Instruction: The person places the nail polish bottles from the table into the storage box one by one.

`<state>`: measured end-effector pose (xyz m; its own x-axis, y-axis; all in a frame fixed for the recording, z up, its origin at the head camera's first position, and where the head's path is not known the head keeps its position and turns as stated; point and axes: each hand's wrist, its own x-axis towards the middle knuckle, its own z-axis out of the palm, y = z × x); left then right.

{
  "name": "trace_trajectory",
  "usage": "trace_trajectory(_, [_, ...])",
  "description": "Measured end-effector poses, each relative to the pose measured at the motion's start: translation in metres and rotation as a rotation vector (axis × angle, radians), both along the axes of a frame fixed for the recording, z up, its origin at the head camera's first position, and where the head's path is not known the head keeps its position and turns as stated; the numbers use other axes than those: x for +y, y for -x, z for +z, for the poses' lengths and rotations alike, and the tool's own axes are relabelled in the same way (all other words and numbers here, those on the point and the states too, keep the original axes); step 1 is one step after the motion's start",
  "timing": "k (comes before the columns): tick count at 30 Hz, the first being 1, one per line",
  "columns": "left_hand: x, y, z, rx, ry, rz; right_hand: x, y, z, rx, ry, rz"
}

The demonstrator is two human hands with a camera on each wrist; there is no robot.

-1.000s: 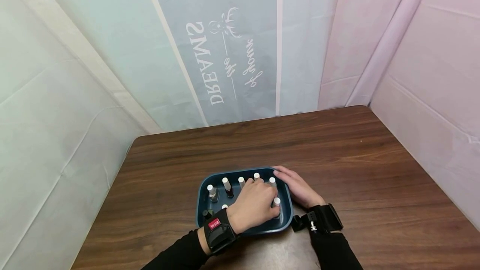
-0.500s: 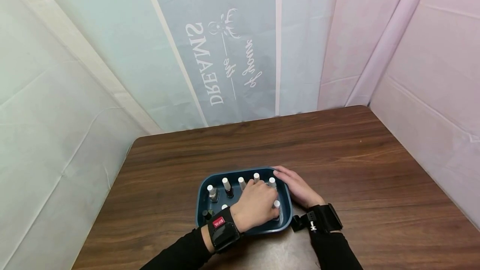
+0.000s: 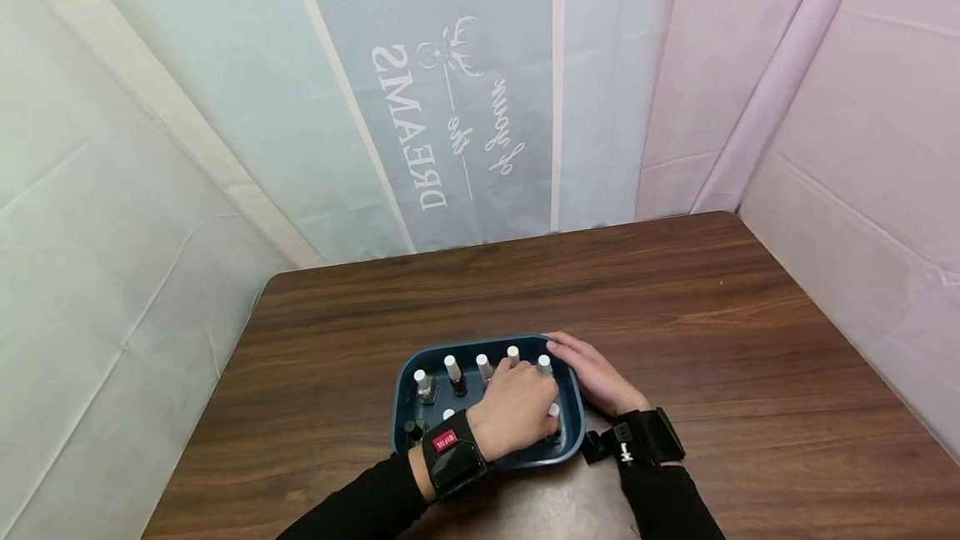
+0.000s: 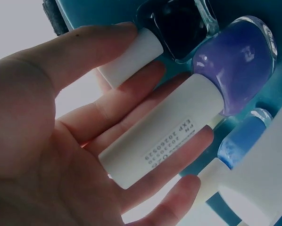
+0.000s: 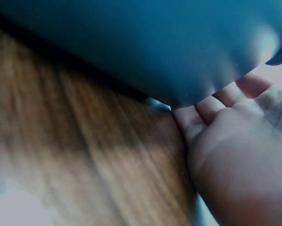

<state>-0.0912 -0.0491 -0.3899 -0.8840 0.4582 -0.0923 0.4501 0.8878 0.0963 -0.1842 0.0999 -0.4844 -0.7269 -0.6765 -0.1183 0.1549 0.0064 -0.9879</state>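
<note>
My left hand (image 3: 513, 411) reaches into a dark blue tray (image 3: 575, 433) holding several nail polish bottles. Its thumb and index finger pinch the white cap (image 4: 134, 56) of a dark nail polish bottle (image 4: 178, 28), seen in the left wrist view. Close by, a purple nail polish bottle (image 4: 237, 63) has its labelled white cap in front of the other fingers. A small blue bottle (image 4: 242, 141) sits beyond them. At the tray's right far corner, my right hand (image 3: 600, 377) rests against the outer side, fingers extended along it; the right wrist view shows fingers touching the wall.
White-capped bottles line the tray's far side, including a clear one (image 3: 426, 388) and a dark one (image 3: 455, 376). A dark-capped bottle (image 3: 412, 429) sits near left. The wooden table (image 3: 637, 273) surrounds the tray, with a printed curtain (image 3: 495, 107) behind.
My left hand has shifted slightly to the right, and the white-capped bottle at its thumb has moved a little toward the near side. My right hand and the tray look unmoved.
</note>
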Motion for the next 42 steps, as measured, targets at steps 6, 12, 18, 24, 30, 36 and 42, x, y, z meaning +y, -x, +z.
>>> trace_trajectory(6, [0.002,0.000,-0.001,0.000,0.015,0.001,0.000,0.001,0.000,0.009,-0.017,-0.004])
trace_trajectory(12, [0.003,-0.001,0.000,-0.005,0.016,0.006,0.001,0.001,0.001,0.009,-0.029,0.005])
trace_trajectory(18, [0.002,-0.001,0.001,-0.021,0.006,0.006,0.000,0.001,0.001,0.008,-0.030,0.001])
trace_trajectory(24, [0.003,-0.002,0.002,-0.044,0.017,0.013,-0.001,0.001,0.001,0.013,-0.026,0.006])
trace_trajectory(30, [0.001,-0.007,0.005,-0.040,0.015,0.052,-0.001,0.002,-0.001,0.006,-0.047,0.024])
trace_trajectory(36, [-0.003,-0.014,0.013,-0.048,-0.020,0.109,0.000,0.003,-0.002,-0.016,-0.068,0.026])
trace_trajectory(42, [-0.014,-0.021,0.023,-0.019,-0.114,0.183,0.007,0.005,-0.004,-0.028,-0.076,0.018])
